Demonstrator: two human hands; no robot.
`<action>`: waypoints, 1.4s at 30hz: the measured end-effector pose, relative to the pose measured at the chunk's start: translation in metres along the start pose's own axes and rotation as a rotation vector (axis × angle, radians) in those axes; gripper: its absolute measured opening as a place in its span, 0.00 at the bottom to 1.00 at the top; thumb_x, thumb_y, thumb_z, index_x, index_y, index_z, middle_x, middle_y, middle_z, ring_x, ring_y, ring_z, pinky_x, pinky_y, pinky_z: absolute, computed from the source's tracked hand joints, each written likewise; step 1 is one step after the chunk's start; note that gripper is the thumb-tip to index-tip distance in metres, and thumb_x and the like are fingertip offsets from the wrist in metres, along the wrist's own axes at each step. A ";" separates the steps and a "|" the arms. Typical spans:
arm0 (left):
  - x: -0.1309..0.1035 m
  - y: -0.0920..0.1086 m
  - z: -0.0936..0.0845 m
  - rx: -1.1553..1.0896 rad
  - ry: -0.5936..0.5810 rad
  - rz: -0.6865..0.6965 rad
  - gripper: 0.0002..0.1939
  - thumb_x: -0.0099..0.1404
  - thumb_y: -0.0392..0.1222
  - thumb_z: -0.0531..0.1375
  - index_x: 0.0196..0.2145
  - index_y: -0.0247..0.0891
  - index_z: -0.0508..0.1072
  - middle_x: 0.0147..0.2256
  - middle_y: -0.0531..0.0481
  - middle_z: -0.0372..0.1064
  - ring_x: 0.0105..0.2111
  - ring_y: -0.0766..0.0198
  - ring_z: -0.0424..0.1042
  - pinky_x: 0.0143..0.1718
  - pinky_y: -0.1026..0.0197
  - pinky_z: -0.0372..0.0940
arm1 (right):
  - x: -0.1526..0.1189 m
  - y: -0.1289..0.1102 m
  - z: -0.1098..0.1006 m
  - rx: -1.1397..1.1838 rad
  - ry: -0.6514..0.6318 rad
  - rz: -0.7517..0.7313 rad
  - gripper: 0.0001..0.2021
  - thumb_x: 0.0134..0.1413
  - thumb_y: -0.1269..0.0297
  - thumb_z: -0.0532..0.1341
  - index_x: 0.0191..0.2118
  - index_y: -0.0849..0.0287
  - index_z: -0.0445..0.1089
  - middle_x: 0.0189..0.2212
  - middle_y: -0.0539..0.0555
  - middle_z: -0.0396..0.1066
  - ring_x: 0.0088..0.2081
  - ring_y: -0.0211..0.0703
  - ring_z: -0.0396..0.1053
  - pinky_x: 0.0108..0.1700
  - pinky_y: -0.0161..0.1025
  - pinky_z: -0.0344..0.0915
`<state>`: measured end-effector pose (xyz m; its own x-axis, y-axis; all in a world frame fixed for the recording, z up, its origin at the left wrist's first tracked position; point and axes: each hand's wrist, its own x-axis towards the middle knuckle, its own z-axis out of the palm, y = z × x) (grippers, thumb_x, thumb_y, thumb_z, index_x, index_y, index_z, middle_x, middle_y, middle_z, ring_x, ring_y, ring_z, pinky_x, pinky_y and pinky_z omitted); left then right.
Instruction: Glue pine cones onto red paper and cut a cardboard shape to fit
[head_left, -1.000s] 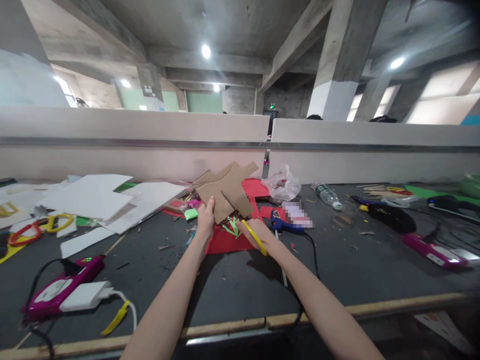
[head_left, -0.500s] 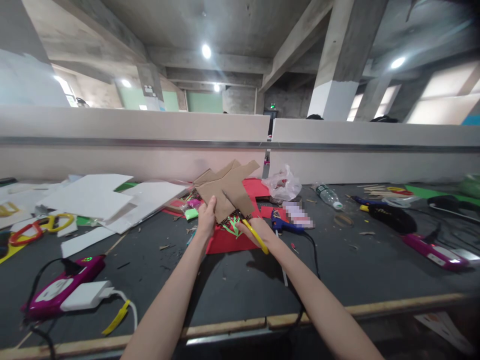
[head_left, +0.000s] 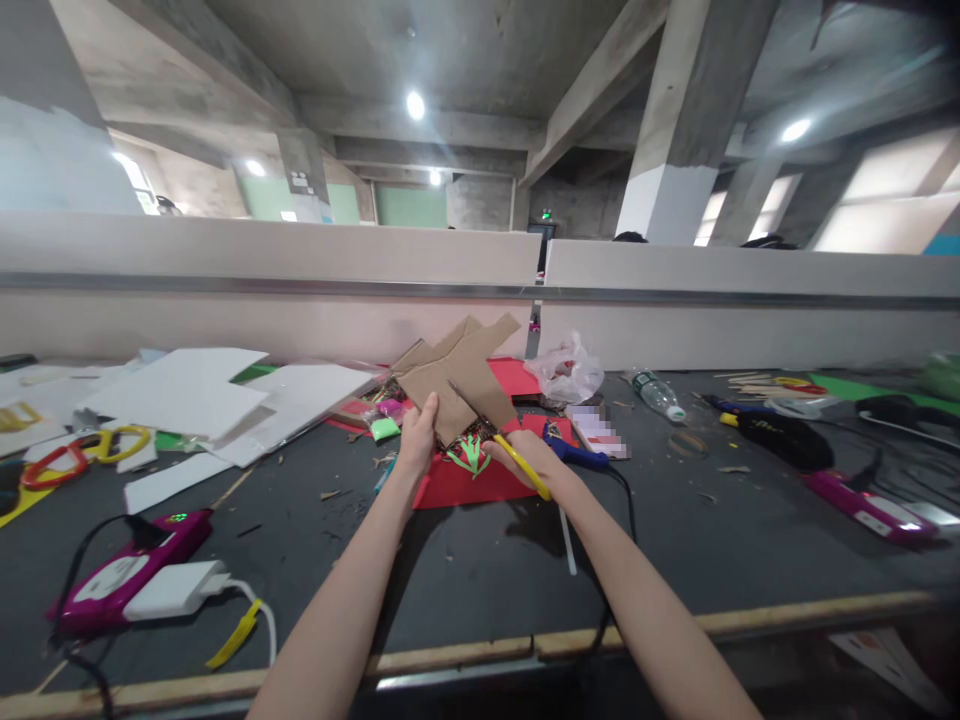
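Brown irregular cardboard (head_left: 460,366), pinched near-left by the left hand (head_left: 418,437), wants steady support; right hand (head_left: 542,458), gripping yellow-handled scissors (head_left: 520,461), should cut slowly.

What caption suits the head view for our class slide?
Left hand grips irregular brown cardboard; right hand holds yellow-handled scissors, one dark blade across it.

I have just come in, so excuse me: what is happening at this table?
A person seems to be cutting brown cardboard. The left hand grips it, and the right hand holds yellow-handled scissors, with a blade lying across the cardboard. Below the hands, a red sheet lies on the dark table, and a blue glue gun lies to the right of the right hand.
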<state>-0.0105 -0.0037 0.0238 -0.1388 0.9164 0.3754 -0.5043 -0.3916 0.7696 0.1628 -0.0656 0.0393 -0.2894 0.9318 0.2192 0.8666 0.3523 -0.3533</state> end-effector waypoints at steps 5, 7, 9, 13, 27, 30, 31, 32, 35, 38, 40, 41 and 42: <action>-0.001 0.000 0.000 0.020 -0.010 0.033 0.20 0.51 0.47 0.60 0.40 0.32 0.71 0.41 0.43 0.71 0.41 0.58 0.69 0.45 0.55 0.62 | 0.001 0.003 0.001 -0.005 0.010 -0.021 0.30 0.51 0.40 0.41 0.28 0.61 0.68 0.23 0.56 0.69 0.27 0.42 0.67 0.25 0.32 0.51; 0.000 0.000 -0.001 0.032 -0.003 0.032 0.20 0.51 0.47 0.60 0.39 0.32 0.71 0.40 0.43 0.71 0.41 0.58 0.69 0.45 0.55 0.62 | 0.002 0.003 0.004 -0.008 0.018 -0.010 0.31 0.51 0.40 0.41 0.28 0.62 0.68 0.23 0.57 0.69 0.26 0.41 0.66 0.24 0.32 0.49; 0.001 0.000 -0.002 0.048 0.030 0.046 0.20 0.50 0.48 0.61 0.38 0.32 0.71 0.40 0.43 0.71 0.41 0.58 0.69 0.45 0.56 0.63 | 0.002 0.002 0.007 -0.007 0.017 -0.007 0.31 0.52 0.40 0.41 0.28 0.62 0.69 0.24 0.57 0.69 0.26 0.40 0.66 0.24 0.32 0.49; 0.004 0.001 -0.005 0.070 0.160 0.120 0.21 0.52 0.50 0.59 0.41 0.34 0.70 0.44 0.44 0.69 0.43 0.59 0.68 0.45 0.57 0.62 | 0.002 0.001 0.010 -0.023 -0.013 -0.042 0.31 0.52 0.40 0.41 0.27 0.62 0.69 0.25 0.58 0.70 0.27 0.40 0.66 0.25 0.32 0.49; 0.012 -0.003 -0.018 0.242 0.224 0.225 0.21 0.54 0.51 0.56 0.40 0.33 0.71 0.43 0.42 0.69 0.43 0.59 0.67 0.47 0.56 0.60 | -0.003 -0.001 0.003 -0.105 -0.098 -0.079 0.33 0.54 0.41 0.37 0.30 0.61 0.70 0.27 0.59 0.71 0.31 0.42 0.68 0.27 0.32 0.51; 0.014 -0.002 -0.020 0.239 0.191 0.220 0.21 0.54 0.51 0.57 0.40 0.32 0.71 0.43 0.42 0.69 0.44 0.59 0.67 0.47 0.56 0.60 | -0.003 -0.003 0.002 -0.106 -0.107 -0.070 0.33 0.53 0.40 0.38 0.31 0.61 0.70 0.28 0.59 0.71 0.32 0.42 0.69 0.27 0.31 0.52; 0.015 -0.002 -0.021 0.240 0.185 0.218 0.21 0.53 0.51 0.57 0.40 0.32 0.71 0.42 0.42 0.69 0.43 0.59 0.68 0.47 0.56 0.61 | -0.003 -0.004 0.002 -0.107 -0.113 -0.065 0.33 0.52 0.40 0.38 0.31 0.61 0.70 0.28 0.59 0.71 0.32 0.42 0.69 0.27 0.31 0.52; 0.015 -0.002 -0.021 0.239 0.180 0.215 0.22 0.53 0.51 0.57 0.40 0.33 0.71 0.42 0.42 0.70 0.43 0.59 0.68 0.46 0.55 0.61 | -0.003 -0.005 0.002 -0.107 -0.119 -0.060 0.33 0.52 0.40 0.38 0.31 0.61 0.70 0.29 0.59 0.72 0.32 0.42 0.69 0.27 0.31 0.52; 0.017 -0.002 -0.023 0.224 0.157 0.203 0.22 0.53 0.51 0.57 0.41 0.32 0.70 0.41 0.42 0.70 0.42 0.58 0.69 0.44 0.55 0.63 | -0.002 -0.007 0.002 -0.104 -0.125 -0.052 0.33 0.51 0.39 0.38 0.31 0.61 0.70 0.30 0.60 0.72 0.33 0.43 0.69 0.27 0.31 0.53; 0.018 -0.002 -0.023 0.222 0.152 0.201 0.23 0.53 0.52 0.57 0.41 0.32 0.70 0.41 0.42 0.70 0.42 0.58 0.68 0.44 0.55 0.63 | -0.001 -0.006 0.003 -0.105 -0.118 -0.040 0.33 0.51 0.38 0.39 0.31 0.61 0.71 0.29 0.61 0.72 0.33 0.45 0.70 0.27 0.31 0.54; 0.017 -0.002 -0.023 0.230 0.161 0.205 0.23 0.53 0.52 0.57 0.40 0.32 0.70 0.41 0.42 0.70 0.41 0.59 0.69 0.44 0.56 0.62 | -0.001 -0.005 0.004 -0.109 -0.107 -0.018 0.34 0.50 0.38 0.39 0.31 0.61 0.71 0.30 0.62 0.72 0.34 0.46 0.70 0.27 0.32 0.54; 0.017 -0.003 -0.023 0.232 0.162 0.207 0.22 0.53 0.52 0.57 0.40 0.32 0.71 0.41 0.42 0.70 0.41 0.59 0.69 0.44 0.56 0.62 | 0.000 -0.004 0.004 -0.110 -0.101 -0.007 0.34 0.50 0.38 0.39 0.30 0.61 0.71 0.30 0.62 0.72 0.34 0.46 0.70 0.27 0.32 0.55; 0.017 -0.003 -0.023 0.230 0.163 0.210 0.22 0.53 0.52 0.57 0.39 0.32 0.71 0.41 0.42 0.70 0.41 0.59 0.69 0.44 0.56 0.62 | 0.000 -0.003 0.003 -0.111 -0.094 0.007 0.34 0.49 0.37 0.40 0.30 0.61 0.71 0.30 0.62 0.72 0.34 0.47 0.70 0.27 0.32 0.55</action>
<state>-0.0305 0.0148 0.0159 -0.3627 0.8079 0.4644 -0.2478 -0.5640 0.7877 0.1591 -0.0666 0.0370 -0.3154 0.9401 0.1292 0.9068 0.3387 -0.2509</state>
